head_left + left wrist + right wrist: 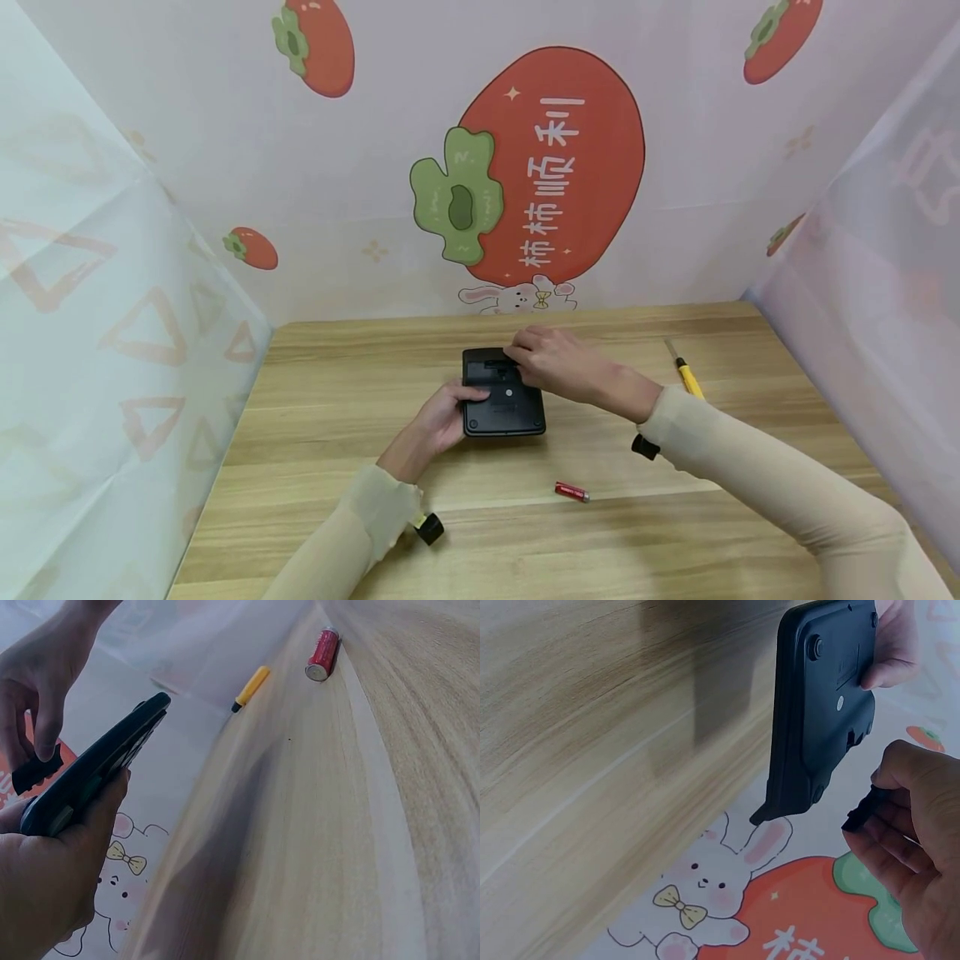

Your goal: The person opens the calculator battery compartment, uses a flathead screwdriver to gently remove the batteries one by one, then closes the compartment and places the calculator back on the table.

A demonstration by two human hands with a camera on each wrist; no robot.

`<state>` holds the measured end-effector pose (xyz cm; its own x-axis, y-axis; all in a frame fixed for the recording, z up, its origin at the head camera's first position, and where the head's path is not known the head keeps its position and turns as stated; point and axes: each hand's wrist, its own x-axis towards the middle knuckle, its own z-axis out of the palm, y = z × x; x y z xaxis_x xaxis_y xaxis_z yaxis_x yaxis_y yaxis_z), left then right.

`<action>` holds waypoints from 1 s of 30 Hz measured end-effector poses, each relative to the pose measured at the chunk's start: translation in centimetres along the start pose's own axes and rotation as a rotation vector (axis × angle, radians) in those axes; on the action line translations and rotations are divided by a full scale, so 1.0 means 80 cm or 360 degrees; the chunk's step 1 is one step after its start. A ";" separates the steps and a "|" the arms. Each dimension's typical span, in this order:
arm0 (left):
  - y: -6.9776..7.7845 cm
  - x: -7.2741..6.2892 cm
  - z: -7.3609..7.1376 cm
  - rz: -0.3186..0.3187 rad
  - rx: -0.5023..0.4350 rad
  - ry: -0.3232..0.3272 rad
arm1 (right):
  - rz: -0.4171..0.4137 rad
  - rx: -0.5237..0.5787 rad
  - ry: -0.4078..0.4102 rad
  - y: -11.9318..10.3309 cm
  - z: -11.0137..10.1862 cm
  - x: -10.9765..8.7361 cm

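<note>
A black calculator [504,417] is held above the table, its back turned to the head camera and its keys facing down in the left wrist view. My left hand [441,421] grips it by the left edge, thumb across the back. At the far right corner is my right hand [558,364], pinching a small black battery cover [866,808] between thumb and fingers. The right wrist view shows that cover apart from the calculator, near the battery opening [852,738] in its back.
A red battery [572,492] lies on the wooden table [315,467], nearer me than the calculator. Off to the right rests a screwdriver [688,379] with a yellow handle. Printed sheeting stands behind the table and along both sides.
</note>
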<state>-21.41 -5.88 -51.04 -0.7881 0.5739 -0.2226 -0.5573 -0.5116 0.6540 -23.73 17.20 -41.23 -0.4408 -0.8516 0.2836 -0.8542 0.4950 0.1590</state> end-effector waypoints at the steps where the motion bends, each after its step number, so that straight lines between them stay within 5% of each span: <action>1: 0.000 0.000 0.000 0.0001 -0.0001 0.0002 | -0.0005 0.0008 0.0008 -0.001 0.001 0.000; 30: -0.005 0.002 0.000 -0.0038 0.0062 0.0002 | -0.0017 0.0055 -0.0061 -0.014 0.014 0.011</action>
<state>-21.32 -5.54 -51.33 -0.7750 0.5848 -0.2395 -0.5654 -0.4725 0.6761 -23.48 15.67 -42.22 -0.4413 -0.8632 0.2453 -0.8676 0.4802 0.1289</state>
